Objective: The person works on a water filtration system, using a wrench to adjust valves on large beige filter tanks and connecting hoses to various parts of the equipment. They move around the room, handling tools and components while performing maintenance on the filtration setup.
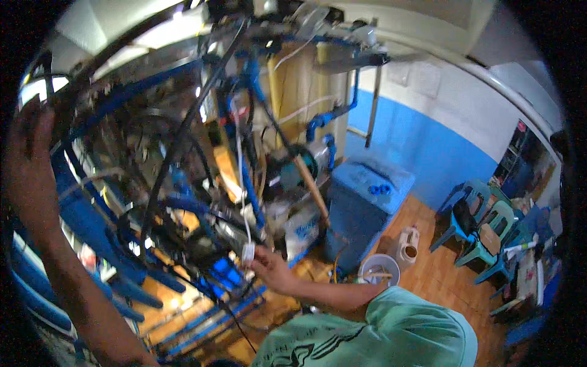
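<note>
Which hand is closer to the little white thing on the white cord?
The right. The right hand has its fingertips right at the little white thing; the left hand is raised up, far off to the left, not touching it.

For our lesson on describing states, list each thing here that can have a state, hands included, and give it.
Right hand: fingers closed on a small white piece
Small white piece: held, at the lower end of the cable
White cable: hanging
Left hand: raised; grip unclear
Blue bin: upright
Bucket: upright, items inside
Pale jug: upright
Green chair: upright, loaded
</note>
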A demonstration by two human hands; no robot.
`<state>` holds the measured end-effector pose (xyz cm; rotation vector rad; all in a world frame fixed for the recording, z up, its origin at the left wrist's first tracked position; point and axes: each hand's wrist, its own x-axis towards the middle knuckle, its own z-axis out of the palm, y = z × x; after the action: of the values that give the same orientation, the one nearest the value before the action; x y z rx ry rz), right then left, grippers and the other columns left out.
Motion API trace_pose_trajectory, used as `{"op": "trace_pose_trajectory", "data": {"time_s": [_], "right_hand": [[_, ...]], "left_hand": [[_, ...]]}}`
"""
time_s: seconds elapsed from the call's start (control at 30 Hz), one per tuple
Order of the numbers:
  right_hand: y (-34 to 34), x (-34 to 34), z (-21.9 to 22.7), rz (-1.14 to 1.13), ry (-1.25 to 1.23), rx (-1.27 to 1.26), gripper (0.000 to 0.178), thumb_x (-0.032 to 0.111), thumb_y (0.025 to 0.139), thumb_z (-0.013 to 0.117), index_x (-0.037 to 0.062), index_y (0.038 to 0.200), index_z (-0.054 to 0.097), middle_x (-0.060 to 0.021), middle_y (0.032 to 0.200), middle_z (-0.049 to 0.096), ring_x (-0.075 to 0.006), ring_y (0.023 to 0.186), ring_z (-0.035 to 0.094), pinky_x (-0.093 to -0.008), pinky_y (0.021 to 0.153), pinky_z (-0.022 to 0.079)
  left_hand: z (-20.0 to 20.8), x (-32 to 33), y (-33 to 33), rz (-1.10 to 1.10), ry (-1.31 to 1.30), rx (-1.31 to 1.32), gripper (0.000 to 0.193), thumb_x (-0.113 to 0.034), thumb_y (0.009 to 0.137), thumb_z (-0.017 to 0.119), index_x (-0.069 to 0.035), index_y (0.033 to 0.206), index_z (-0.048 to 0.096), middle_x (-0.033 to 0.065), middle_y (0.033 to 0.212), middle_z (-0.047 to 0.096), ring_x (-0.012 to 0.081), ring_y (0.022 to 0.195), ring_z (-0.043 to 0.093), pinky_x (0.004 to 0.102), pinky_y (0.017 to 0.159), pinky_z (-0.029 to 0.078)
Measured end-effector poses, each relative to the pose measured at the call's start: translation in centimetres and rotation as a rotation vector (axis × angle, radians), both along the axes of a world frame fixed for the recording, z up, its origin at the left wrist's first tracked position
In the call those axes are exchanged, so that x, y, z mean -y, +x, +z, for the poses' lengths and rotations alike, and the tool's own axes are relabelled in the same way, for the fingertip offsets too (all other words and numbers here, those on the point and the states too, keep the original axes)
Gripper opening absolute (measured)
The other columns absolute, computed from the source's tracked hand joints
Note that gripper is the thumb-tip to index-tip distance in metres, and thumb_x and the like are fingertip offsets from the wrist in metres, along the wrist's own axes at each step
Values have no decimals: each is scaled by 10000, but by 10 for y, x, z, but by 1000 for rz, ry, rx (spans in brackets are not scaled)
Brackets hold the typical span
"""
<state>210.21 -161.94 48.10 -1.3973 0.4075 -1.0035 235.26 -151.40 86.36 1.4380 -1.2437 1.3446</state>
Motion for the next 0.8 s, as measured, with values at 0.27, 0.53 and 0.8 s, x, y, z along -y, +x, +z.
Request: {"op": "trace_pose_trajectory", "data": {"time_s": [0.27,0.53,0.8], "right_hand": [[-15,21,23,80,41,-161,227,196,935,569,18,1077,576,-28,895,644,-90,814,575,-280,731,471],[-80,41,168,-164,-789,-722,412,278,885,632,58,1224,555,-134,947,673,-287,860,664,-362,740,520],[-27,70,449,0,-200,518,466,303,954,531,-82,1207,464,-204,1047,618,-258,819,636,-359,689,523]], "left_hand": [[-4,31,1,-482,-138,-176,353,-126,883,649,-4,1208,586,98,1107,655,151,1008,603,286,905,451],[2,47,-49,-599,-145,-153,246,-114,861,669,-47,1097,646,70,1004,674,141,932,619,269,848,471],[40,114,-93,-667,-173,-22,273,-179,850,679,-72,1100,647,87,1017,680,167,923,645,284,813,501]]}}
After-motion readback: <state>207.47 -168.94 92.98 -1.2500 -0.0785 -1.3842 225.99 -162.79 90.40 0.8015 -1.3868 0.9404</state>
